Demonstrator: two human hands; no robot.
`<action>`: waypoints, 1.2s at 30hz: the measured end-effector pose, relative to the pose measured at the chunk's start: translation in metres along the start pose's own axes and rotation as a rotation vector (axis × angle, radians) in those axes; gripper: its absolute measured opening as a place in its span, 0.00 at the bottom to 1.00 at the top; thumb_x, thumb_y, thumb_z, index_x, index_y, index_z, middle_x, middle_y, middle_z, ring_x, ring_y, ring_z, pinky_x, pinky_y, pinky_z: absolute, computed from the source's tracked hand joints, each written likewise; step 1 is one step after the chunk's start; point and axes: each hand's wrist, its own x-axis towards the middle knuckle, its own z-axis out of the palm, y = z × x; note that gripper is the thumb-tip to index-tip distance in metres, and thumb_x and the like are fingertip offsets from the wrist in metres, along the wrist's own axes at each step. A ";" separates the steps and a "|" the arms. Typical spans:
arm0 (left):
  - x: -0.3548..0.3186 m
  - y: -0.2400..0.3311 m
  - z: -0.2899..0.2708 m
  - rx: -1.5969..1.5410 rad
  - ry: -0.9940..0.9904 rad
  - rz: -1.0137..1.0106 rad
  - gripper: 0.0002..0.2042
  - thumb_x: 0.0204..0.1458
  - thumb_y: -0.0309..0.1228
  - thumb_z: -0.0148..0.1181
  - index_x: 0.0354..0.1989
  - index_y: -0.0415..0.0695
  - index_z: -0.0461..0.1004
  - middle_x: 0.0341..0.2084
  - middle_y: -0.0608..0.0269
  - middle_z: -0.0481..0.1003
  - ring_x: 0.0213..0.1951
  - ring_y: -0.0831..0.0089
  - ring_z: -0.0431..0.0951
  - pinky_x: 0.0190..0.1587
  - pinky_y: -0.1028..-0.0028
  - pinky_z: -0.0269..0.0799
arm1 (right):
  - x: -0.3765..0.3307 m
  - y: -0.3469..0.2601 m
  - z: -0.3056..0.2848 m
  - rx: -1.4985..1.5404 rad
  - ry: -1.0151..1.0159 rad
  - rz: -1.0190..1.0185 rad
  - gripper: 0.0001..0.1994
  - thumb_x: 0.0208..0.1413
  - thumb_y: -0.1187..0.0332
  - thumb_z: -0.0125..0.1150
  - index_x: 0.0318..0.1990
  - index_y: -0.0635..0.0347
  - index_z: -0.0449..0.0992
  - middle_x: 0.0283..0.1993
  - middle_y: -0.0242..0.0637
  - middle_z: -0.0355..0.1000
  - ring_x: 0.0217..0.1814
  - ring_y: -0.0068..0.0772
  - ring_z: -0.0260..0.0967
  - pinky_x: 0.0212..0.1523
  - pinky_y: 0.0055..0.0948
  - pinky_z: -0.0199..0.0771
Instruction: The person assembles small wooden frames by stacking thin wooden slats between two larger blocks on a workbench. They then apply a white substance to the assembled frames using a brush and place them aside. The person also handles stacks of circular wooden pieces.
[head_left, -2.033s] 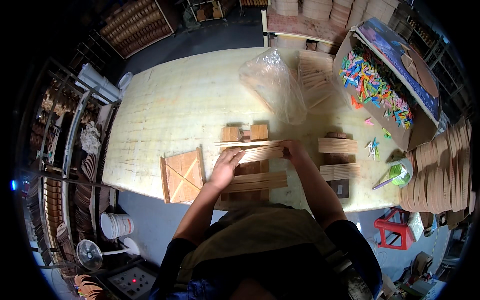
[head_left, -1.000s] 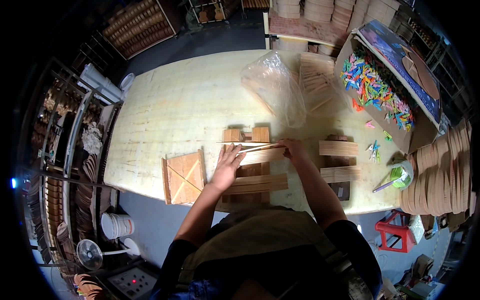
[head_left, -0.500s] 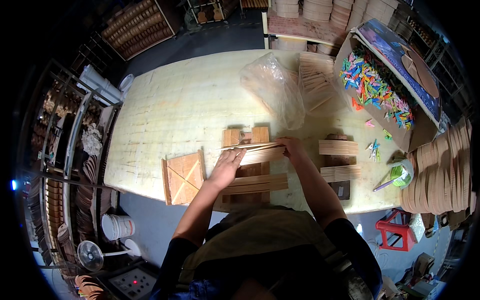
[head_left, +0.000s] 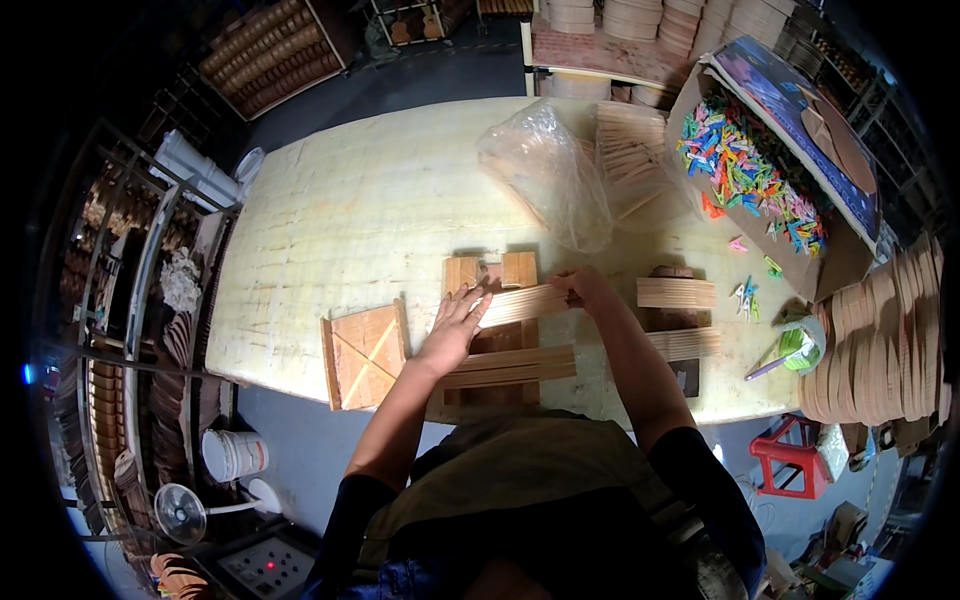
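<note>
A row of thin pale wooden strips [head_left: 522, 305] lies side by side across a wooden jig [head_left: 519, 268] before me. My left hand [head_left: 450, 332] rests on the left end of the row, its fingers stretched out and apart. At the other end, my right hand [head_left: 588, 290] pinches the strips between thumb and fingers; its fingertips are partly hidden. Nearer to me, a second row of strips [head_left: 515, 367] spans the same jig, touched by neither hand. To the left sits a wooden board with crossed strips [head_left: 365, 352].
Right of the jig, another block carries two rows of strips [head_left: 676, 293]. A clear plastic bag [head_left: 545, 165] and more strips [head_left: 632, 150] lie farther back. A carton of coloured clothespins [head_left: 745, 170] stands at right, near stacked curved wooden pieces [head_left: 870, 350]. A red stool [head_left: 790, 458] stands below.
Loose strips that stuck out above the row now lie level with the others. My left fingers have spread and shifted slightly up; the right hand keeps its place at the right end.
</note>
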 end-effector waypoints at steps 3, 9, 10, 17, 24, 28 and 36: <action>0.002 0.001 -0.002 -0.034 -0.010 -0.009 0.31 0.55 0.23 0.52 0.68 0.46 0.52 0.64 0.51 0.56 0.66 0.49 0.51 0.68 0.59 0.46 | -0.007 -0.002 0.000 -0.073 0.035 0.009 0.10 0.54 0.63 0.65 0.38 0.60 0.78 0.31 0.33 0.74 0.27 0.26 0.71 0.27 0.27 0.72; -0.001 0.005 -0.003 -0.063 0.001 -0.005 0.29 0.54 0.22 0.49 0.67 0.43 0.53 0.58 0.49 0.60 0.58 0.49 0.59 0.64 0.61 0.53 | -0.033 0.021 -0.003 0.319 -0.086 -0.068 0.14 0.58 0.64 0.56 0.47 0.65 0.73 0.40 0.42 0.74 0.40 0.36 0.75 0.40 0.37 0.78; 0.000 0.004 -0.002 -0.072 0.019 0.003 0.29 0.53 0.21 0.50 0.66 0.42 0.56 0.57 0.50 0.61 0.57 0.50 0.59 0.63 0.62 0.54 | -0.036 0.030 -0.006 0.427 -0.121 -0.088 0.15 0.59 0.65 0.54 0.49 0.66 0.71 0.42 0.43 0.73 0.42 0.38 0.74 0.43 0.39 0.78; 0.000 0.004 -0.004 -0.156 0.051 -0.008 0.30 0.49 0.19 0.54 0.65 0.43 0.59 0.56 0.52 0.63 0.57 0.53 0.61 0.63 0.63 0.55 | -0.058 0.051 -0.005 0.579 -0.179 -0.183 0.18 0.55 0.77 0.51 0.54 0.70 0.65 0.47 0.47 0.71 0.47 0.46 0.73 0.50 0.44 0.78; 0.002 0.002 -0.001 -0.161 0.063 -0.012 0.29 0.50 0.19 0.54 0.64 0.42 0.60 0.56 0.52 0.64 0.57 0.54 0.61 0.63 0.64 0.55 | -0.063 0.043 0.003 0.499 -0.127 -0.245 0.18 0.53 0.78 0.51 0.52 0.73 0.66 0.46 0.46 0.71 0.48 0.43 0.73 0.48 0.41 0.79; 0.002 0.003 -0.002 -0.161 0.062 -0.025 0.29 0.50 0.20 0.54 0.64 0.42 0.60 0.56 0.52 0.64 0.57 0.54 0.61 0.63 0.64 0.55 | -0.066 0.034 0.007 0.490 -0.092 -0.207 0.17 0.52 0.78 0.51 0.51 0.73 0.67 0.46 0.45 0.71 0.48 0.42 0.73 0.48 0.40 0.80; 0.001 0.001 -0.001 -0.160 0.055 -0.025 0.29 0.50 0.20 0.54 0.64 0.42 0.60 0.55 0.52 0.64 0.57 0.54 0.61 0.63 0.64 0.55 | -0.051 0.036 0.002 0.491 -0.121 -0.217 0.18 0.54 0.76 0.51 0.54 0.70 0.66 0.45 0.44 0.71 0.46 0.39 0.73 0.46 0.41 0.80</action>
